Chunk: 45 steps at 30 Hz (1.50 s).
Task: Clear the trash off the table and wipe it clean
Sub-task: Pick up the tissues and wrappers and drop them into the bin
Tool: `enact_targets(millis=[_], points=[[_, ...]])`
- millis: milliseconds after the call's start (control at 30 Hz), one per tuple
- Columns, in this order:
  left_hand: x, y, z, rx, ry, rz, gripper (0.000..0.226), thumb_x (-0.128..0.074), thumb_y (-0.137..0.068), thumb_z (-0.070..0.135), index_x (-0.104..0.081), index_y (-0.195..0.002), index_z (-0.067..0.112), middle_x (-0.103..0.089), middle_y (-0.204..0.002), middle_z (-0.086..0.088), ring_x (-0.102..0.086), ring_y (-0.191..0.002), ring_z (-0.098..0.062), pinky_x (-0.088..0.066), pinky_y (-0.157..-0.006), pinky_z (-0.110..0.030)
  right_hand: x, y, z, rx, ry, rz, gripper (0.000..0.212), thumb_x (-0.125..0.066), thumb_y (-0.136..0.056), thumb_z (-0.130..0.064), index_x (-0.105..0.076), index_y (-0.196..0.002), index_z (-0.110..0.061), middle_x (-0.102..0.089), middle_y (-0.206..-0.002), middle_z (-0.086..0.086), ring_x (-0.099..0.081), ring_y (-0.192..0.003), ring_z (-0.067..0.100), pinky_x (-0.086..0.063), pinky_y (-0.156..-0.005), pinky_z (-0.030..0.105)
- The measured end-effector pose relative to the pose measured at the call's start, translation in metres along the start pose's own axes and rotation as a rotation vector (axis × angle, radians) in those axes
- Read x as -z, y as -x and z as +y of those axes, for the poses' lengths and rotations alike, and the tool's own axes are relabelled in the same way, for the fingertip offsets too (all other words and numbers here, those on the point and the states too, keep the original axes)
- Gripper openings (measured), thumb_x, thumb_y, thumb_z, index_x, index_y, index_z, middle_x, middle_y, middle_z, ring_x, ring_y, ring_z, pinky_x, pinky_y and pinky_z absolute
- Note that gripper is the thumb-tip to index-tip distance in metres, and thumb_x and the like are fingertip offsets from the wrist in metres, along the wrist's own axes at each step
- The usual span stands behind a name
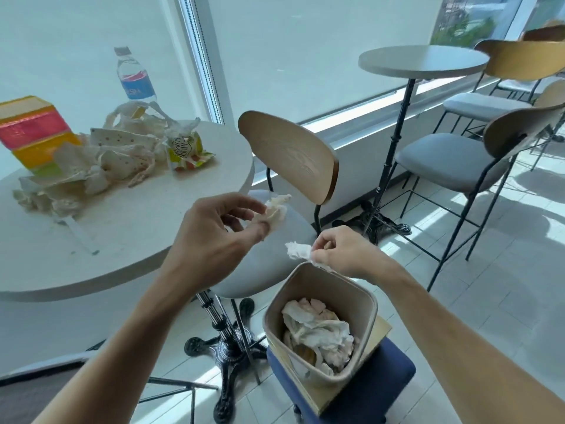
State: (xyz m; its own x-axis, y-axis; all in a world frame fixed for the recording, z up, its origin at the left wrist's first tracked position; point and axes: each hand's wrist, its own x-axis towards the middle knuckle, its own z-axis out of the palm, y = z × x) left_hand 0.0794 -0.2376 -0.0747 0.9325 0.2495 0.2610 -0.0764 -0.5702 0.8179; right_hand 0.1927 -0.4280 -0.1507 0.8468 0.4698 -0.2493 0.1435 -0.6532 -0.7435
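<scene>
My left hand [214, 231] pinches a crumpled beige napkin [275, 209] just past the edge of the round white table [146, 228]. My right hand [342, 252] grips a white tissue [298, 250] right above the rim of the beige trash bin [363, 341], which holds several crumpled tissues. On the table lies a heap of crumpled napkins and wrappers [101, 163], a yellow snack packet [186, 154], a colourful tissue box [33, 133] and a water bottle [134, 78].
The bin stands on a blue stool [379, 390] beside the table's black pedestal base [226, 344]. A wooden-backed chair [293, 154] is tucked at the table. A second round table [422, 61] and more chairs [458, 157] stand to the right.
</scene>
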Motion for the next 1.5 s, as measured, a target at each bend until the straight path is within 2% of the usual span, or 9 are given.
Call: enact_targets(millis=[133, 367, 600, 833, 933, 1033, 1167, 1333, 1500], points=[[-0.03, 0.004, -0.007, 0.054, -0.032, -0.029, 0.011, -0.078, -0.078, 0.027, -0.074, -0.088, 0.029, -0.069, -0.079, 0.006, -0.05, -0.058, -0.001, -0.04, -0.05, -0.013, 0.008, 0.0, 0.019, -0.034, 0.024, -0.031, 0.009, -0.067, -0.088, -0.036, -0.068, -0.086, -0.027, -0.064, -0.087, -0.006, -0.061, -0.081, 0.013, -0.045, -0.069, 0.027], [-0.083, 0.015, -0.03, 0.243, -0.047, -0.194, 0.012, -0.078, -0.079, 0.024, -0.073, -0.089, 0.028, -0.067, -0.081, 0.006, -0.056, -0.06, 0.004, -0.045, -0.057, -0.012, 0.032, 0.003, 0.019, 0.076, -0.05, -0.051, 0.007, -0.065, -0.091, -0.034, -0.066, -0.09, -0.028, -0.059, -0.081, -0.009, -0.055, -0.074, 0.008, -0.042, -0.066, 0.024], [-0.089, 0.022, -0.03, 0.325, -0.11, -0.172, 0.027, -0.074, -0.083, 0.032, -0.068, -0.107, 0.042, -0.069, -0.102, 0.005, -0.064, -0.098, -0.002, -0.056, -0.085, -0.028, 0.039, 0.004, 0.001, 0.169, -0.107, -0.057, 0.008, -0.063, -0.093, -0.034, -0.067, -0.09, -0.028, -0.061, -0.082, -0.006, -0.057, -0.074, 0.009, -0.046, -0.071, 0.026], [-0.025, 0.018, -0.012, 0.155, -0.091, -0.003, 0.016, -0.073, -0.084, 0.027, -0.072, -0.098, 0.035, -0.069, -0.095, 0.021, -0.064, -0.089, 0.004, -0.055, -0.075, -0.022, 0.03, -0.006, -0.063, 0.341, -0.161, -0.109, 0.014, -0.06, -0.096, -0.033, -0.066, -0.094, -0.021, -0.062, -0.091, 0.021, -0.054, -0.075, 0.019, -0.05, -0.075, 0.035], [0.013, 0.01, -0.005, 0.112, -0.081, 0.076, 0.012, -0.074, -0.084, 0.024, -0.074, -0.093, 0.032, -0.071, -0.086, 0.019, -0.066, -0.081, -0.001, -0.056, -0.068, -0.022, 0.022, -0.017, -0.101, 0.407, -0.177, -0.022, 0.012, -0.063, -0.094, -0.029, -0.068, -0.09, -0.018, -0.062, -0.079, 0.007, -0.056, -0.07, 0.013, -0.054, -0.076, 0.04], [0.051, 0.001, -0.006, 0.088, -0.093, 0.121, 0.012, -0.074, -0.083, 0.024, -0.074, -0.091, 0.033, -0.071, -0.086, 0.021, -0.066, -0.079, -0.001, -0.055, -0.066, -0.021, 0.007, -0.035, -0.135, 0.446, -0.163, 0.026, 0.01, -0.064, -0.093, -0.026, -0.069, -0.088, -0.019, -0.058, -0.07, -0.007, -0.054, -0.065, 0.007, -0.051, -0.07, 0.031], [0.096, -0.015, -0.02, 0.101, -0.12, 0.18, 0.011, -0.075, -0.083, 0.026, -0.074, -0.091, 0.034, -0.073, -0.089, 0.014, -0.067, -0.082, -0.002, -0.056, -0.071, -0.023, -0.016, -0.061, -0.175, 0.473, -0.075, 0.079, 0.005, -0.065, -0.091, -0.027, -0.066, -0.091, -0.021, -0.06, -0.076, -0.008, -0.057, -0.071, 0.008, -0.05, -0.072, 0.027], [0.144, -0.034, -0.047, 0.142, -0.131, 0.232, 0.01, -0.075, -0.083, 0.023, -0.074, -0.089, 0.031, -0.074, -0.087, 0.008, -0.068, -0.079, -0.006, -0.058, -0.073, -0.028, -0.046, -0.097, -0.215, 0.44, 0.132, 0.228, 0.032, -0.068, -0.088, -0.034, -0.065, -0.116, -0.019, -0.062, -0.105, 0.001, -0.061, -0.102, 0.022, -0.047, -0.088, 0.032], [0.172, -0.045, -0.066, 0.146, -0.126, 0.266, 0.008, -0.076, -0.083, 0.019, -0.075, -0.087, 0.026, -0.073, -0.081, 0.005, -0.067, -0.073, -0.004, -0.058, -0.069, -0.024, -0.071, -0.13, -0.228, 0.327, 0.295, 0.344, 0.054, -0.069, -0.081, -0.055, -0.06, -0.119, -0.018, -0.056, -0.11, 0.006, -0.058, -0.103, 0.026, -0.05, -0.087, 0.038]])
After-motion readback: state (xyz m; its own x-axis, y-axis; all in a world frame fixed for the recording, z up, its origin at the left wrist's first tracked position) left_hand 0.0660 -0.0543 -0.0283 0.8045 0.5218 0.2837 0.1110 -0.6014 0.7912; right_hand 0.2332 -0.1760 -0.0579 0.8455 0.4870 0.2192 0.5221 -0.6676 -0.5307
